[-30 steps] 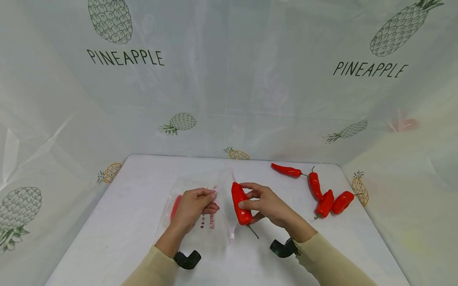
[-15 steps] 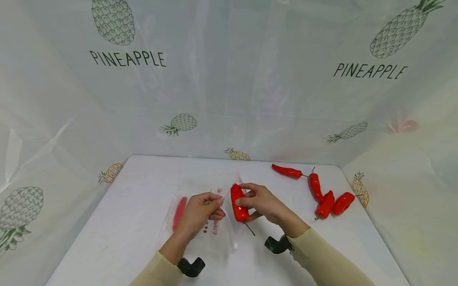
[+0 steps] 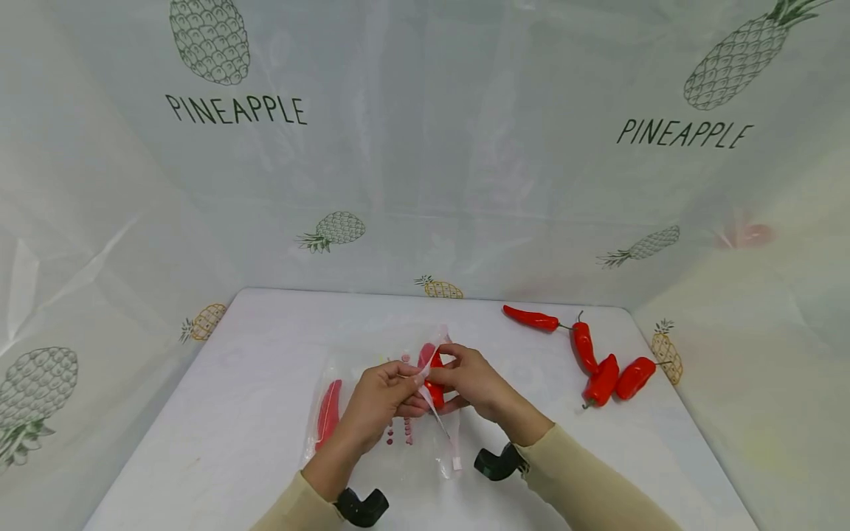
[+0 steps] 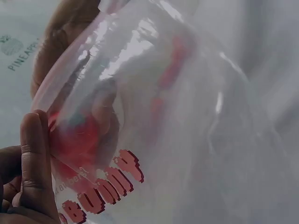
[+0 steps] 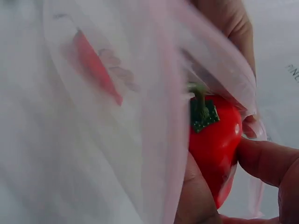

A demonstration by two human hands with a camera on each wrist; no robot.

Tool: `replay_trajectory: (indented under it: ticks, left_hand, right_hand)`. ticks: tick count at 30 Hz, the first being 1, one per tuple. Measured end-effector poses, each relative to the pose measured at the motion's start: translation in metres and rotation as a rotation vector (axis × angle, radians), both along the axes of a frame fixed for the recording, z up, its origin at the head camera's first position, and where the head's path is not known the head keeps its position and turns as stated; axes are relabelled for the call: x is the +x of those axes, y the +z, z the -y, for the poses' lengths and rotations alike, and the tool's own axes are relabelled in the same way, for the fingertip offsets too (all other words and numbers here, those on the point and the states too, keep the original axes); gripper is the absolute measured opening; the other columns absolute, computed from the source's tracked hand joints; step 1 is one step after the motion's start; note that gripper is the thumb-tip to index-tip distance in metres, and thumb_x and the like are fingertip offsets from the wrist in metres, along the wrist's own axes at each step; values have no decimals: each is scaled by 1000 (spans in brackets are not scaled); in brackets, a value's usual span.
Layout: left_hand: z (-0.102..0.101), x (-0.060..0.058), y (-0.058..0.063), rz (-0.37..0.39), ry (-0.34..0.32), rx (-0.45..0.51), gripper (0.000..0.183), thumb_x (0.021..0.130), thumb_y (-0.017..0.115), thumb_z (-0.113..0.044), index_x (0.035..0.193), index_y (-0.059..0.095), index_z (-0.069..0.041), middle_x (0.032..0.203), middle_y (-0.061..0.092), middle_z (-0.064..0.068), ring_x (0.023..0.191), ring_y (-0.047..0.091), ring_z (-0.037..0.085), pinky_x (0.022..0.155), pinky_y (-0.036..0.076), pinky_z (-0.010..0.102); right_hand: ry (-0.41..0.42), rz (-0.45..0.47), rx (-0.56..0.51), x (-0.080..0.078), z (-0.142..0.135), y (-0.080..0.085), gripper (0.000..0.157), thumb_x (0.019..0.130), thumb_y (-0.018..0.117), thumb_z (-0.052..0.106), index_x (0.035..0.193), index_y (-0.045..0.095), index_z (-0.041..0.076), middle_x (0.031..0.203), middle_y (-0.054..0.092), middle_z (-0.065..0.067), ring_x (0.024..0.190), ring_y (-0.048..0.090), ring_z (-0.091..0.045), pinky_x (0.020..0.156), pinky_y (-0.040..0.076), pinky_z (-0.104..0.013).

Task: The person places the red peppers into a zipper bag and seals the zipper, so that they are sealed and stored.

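Four peppers (image 3: 601,380) lie on the table (image 3: 199,428), right of the bag (image 3: 425,446).

Saw clear film on the bag (image 4: 210,177), pale pink along its opening edge (image 5: 169,74), red-pink lettering (image 4: 105,189) across it. Noted glossy bright red on the held pepper (image 5: 218,140) at the bag's mouth, dark green on its cap (image 5: 211,117); film-veiled red on the bagged pepper (image 3: 328,413) within the bag. Found red on the loose peppers (image 3: 602,380) right of the bag, white on the table (image 3: 199,405) beneath it, beige on the sleeves (image 3: 591,479) and black on the wrist mounts (image 3: 361,507) before it. Traced green and yellow pineapple drawings (image 3: 443,288) on the whitish sheet (image 3: 465,162) behind it.
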State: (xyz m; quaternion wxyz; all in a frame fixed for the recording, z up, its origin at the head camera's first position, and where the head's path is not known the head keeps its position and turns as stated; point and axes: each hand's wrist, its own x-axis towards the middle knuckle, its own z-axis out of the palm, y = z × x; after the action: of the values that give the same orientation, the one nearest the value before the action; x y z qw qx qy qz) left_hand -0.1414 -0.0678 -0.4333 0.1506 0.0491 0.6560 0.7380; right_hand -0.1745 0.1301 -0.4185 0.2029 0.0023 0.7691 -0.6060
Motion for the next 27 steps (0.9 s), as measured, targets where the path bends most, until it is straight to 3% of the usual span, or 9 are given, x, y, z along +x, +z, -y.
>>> replay_trajectory:
  ticks: [3, 7, 14, 21, 27]
  left_hand:
    - [1, 0, 0, 8, -5, 16, 32, 100, 74, -18, 120, 66, 6, 85, 77, 13, 75, 79, 23, 76, 67, 36]
    - [3, 0, 2, 2, 11, 21, 30, 100, 74, -16, 120, 67, 6, 85, 78, 13, 74, 79, 22, 76, 67, 35]
    - [11, -2, 10, -29, 154, 28, 27, 102, 69, -10, 124, 67, 6, 87, 78, 16, 72, 78, 20, 72, 66, 31]
    - [15, -6, 11, -19, 143, 18, 28, 104, 68, -11, 126, 66, 6, 90, 78, 16, 74, 78, 21, 74, 66, 30]
    - [20, -9, 12, -32, 171, 21, 27, 104, 66, -9, 126, 67, 7, 89, 78, 16, 74, 78, 24, 72, 67, 31]
  right_hand:
    - [-32, 10, -30, 1, 4, -2, 70, 95, 75, 19, 155, 44, 2, 110, 62, -17, 85, 72, -21, 62, 66, -40]
    - [-56, -55, 26, 4, 10, -6, 70, 93, 77, 17, 153, 44, 3, 107, 62, -17, 80, 68, -23, 60, 66, -40]
    - [-27, -234, 220, 11, 19, -10, 78, 89, 82, 19, 156, 43, 9, 120, 62, -19, 87, 69, -24, 58, 66, -37]
    - [-22, -356, 326, 14, 27, -4, 75, 91, 81, 17, 155, 43, 7, 120, 65, -19, 77, 68, -19, 55, 63, -29]
    - [-41, -348, 364, 15, 29, 0, 77, 92, 81, 25, 156, 43, 6, 126, 66, -19, 83, 69, -21, 60, 65, -32]
